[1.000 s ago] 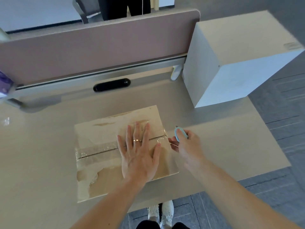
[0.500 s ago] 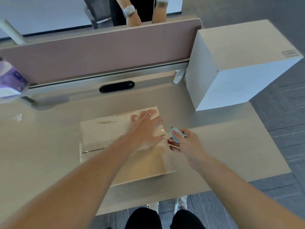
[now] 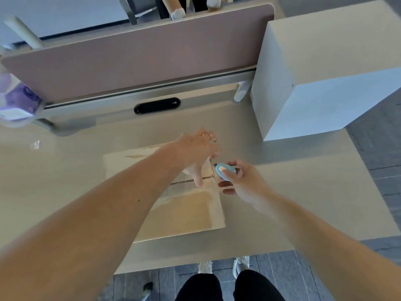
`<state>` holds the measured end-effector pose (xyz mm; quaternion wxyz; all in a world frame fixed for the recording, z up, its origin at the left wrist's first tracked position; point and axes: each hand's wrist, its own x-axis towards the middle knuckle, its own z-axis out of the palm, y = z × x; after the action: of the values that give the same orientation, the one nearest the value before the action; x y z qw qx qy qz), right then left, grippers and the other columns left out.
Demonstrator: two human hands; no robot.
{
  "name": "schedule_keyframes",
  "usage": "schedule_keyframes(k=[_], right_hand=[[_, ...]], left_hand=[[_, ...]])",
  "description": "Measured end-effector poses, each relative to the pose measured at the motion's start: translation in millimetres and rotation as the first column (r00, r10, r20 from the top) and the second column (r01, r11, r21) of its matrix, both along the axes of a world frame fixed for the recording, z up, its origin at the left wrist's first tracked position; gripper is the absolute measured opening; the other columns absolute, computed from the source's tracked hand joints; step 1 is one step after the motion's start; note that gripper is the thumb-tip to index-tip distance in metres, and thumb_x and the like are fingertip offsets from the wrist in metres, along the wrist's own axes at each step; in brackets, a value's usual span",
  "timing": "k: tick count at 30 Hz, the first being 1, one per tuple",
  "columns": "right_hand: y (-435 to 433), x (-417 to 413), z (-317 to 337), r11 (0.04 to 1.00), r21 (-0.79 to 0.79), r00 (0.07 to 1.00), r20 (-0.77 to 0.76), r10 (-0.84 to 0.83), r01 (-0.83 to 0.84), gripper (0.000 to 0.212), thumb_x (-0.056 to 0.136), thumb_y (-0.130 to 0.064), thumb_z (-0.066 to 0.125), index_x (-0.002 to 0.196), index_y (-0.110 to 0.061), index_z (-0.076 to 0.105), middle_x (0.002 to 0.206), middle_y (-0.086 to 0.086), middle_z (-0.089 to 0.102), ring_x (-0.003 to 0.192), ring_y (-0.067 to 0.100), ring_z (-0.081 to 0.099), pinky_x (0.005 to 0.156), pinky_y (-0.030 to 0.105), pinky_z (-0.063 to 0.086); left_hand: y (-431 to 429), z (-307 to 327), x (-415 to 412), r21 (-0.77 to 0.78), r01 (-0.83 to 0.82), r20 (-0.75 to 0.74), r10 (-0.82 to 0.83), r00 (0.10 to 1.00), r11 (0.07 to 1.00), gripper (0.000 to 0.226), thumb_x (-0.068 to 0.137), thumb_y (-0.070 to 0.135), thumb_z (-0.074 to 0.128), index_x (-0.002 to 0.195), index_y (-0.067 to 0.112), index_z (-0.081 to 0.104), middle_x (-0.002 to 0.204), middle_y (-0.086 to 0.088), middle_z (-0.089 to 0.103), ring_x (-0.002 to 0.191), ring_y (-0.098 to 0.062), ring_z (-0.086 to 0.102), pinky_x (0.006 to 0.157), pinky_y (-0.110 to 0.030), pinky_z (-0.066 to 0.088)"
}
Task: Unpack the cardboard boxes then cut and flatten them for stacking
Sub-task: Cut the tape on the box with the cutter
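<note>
Item under inspection: one cardboard box [image 3: 184, 213], closed and lying low on the table [image 3: 65, 170], towards its near edge and right of centre. A taped seam [image 3: 182, 181] runs left to right across the top. Change noted: a second ago the left hand [image 3: 195, 153] lay flat with fingers spread across the seam. It has since moved to the far right corner of the box. The fingers now bend over the far edge and the thumb presses down on the top just beside the right end of the seam, though motion blur softens the detail. The right hand [image 3: 243, 183] has held its station at the right end of the seam. Its thumb and fingers are closed round a small blue cutter [image 3: 225, 171], and the tip points left at the tape; the blade itself is too small to make out. Assessment: with the palm moved off the seam, the cutting line is clear while the box is braced at the corner. The tape appears uncut, so slitting is judged about to start, and unpacking and flattening are both outstanding. Risk: the left thumb sits close to the cutter's entry point. A large white cabinet [image 3: 325, 72] stands at the far right, well apart.
</note>
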<state>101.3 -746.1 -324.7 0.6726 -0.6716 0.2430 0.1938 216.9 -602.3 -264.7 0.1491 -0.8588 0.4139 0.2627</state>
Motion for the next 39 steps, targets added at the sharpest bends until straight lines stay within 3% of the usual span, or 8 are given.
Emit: schedule_keyframes(k=[3,9,13,19,34,39], right_hand=[[-2,3,-5,0.996,-0.051,0.998,0.013,0.067,-0.066,0.014,0.096,-0.031,0.067,0.101,-0.022,0.058,0.097,0.007,0.074,0.087,0.022,0.075,0.067,0.034,0.061],[-7,6,-10,0.965,-0.212,0.979,0.094,0.180,-0.156,0.012,0.096,-0.034,0.066,0.101,-0.028,0.058,0.092,-0.002,0.073,0.078,0.012,0.074,0.070,0.040,0.063],[-9,13,-6,0.937,-0.285,0.961,0.126,0.246,-0.202,0.007,0.098,-0.029,0.063,0.102,-0.029,0.058,0.089,-0.001,0.071,0.072,0.015,0.073,0.070,0.037,0.063],[-27,18,-1,0.849,-0.318,0.878,0.090,0.470,-0.422,0.009,0.099,-0.026,0.062,0.107,-0.023,0.064,0.084,0.003,0.072,0.065,0.013,0.067,0.072,0.036,0.063],[-28,14,-2,0.801,-0.381,0.849,0.071,0.524,-0.463,0.007,0.100,-0.029,0.060,0.106,-0.027,0.062,0.080,0.000,0.071,0.059,0.006,0.063,0.068,0.029,0.059],[-24,6,-4,0.816,-0.402,0.867,0.097,0.489,-0.415,0.004,0.100,-0.028,0.060,0.103,-0.028,0.062,0.078,-0.002,0.071,0.056,0.003,0.061,0.066,0.026,0.057]], left_hand=[[-5,3,3,0.015,0.007,-0.019,-0.006,1.000,1.000,0.073,0.050,0.060,0.092,0.099,0.032,0.046,0.141,0.000,0.036,0.130,-0.023,0.030,0.086,-0.047,0.054],[-6,3,4,0.017,0.008,-0.038,-0.008,0.999,1.000,0.073,0.052,0.058,0.093,0.100,0.030,0.046,0.147,-0.001,0.032,0.132,-0.023,0.028,0.087,-0.046,0.054],[-4,1,4,0.005,0.020,-0.015,-0.020,1.000,1.000,0.074,0.051,0.062,0.092,0.098,0.033,0.043,0.146,0.000,0.032,0.132,-0.023,0.029,0.087,-0.044,0.053],[-1,2,4,-0.009,0.012,-0.021,-0.012,1.000,1.000,0.074,0.051,0.061,0.092,0.097,0.033,0.042,0.146,0.000,0.033,0.133,-0.024,0.029,0.089,-0.047,0.054],[5,-5,0,-0.025,0.001,0.002,-0.001,1.000,1.000,0.077,0.052,0.064,0.089,0.108,0.035,0.044,0.153,0.002,0.028,0.137,-0.023,0.029,0.091,-0.047,0.051],[3,-2,0,-0.028,0.003,-0.008,-0.003,1.000,1.000,0.073,0.054,0.064,0.089,0.105,0.034,0.046,0.146,0.003,0.032,0.132,-0.022,0.030,0.090,-0.047,0.052]])
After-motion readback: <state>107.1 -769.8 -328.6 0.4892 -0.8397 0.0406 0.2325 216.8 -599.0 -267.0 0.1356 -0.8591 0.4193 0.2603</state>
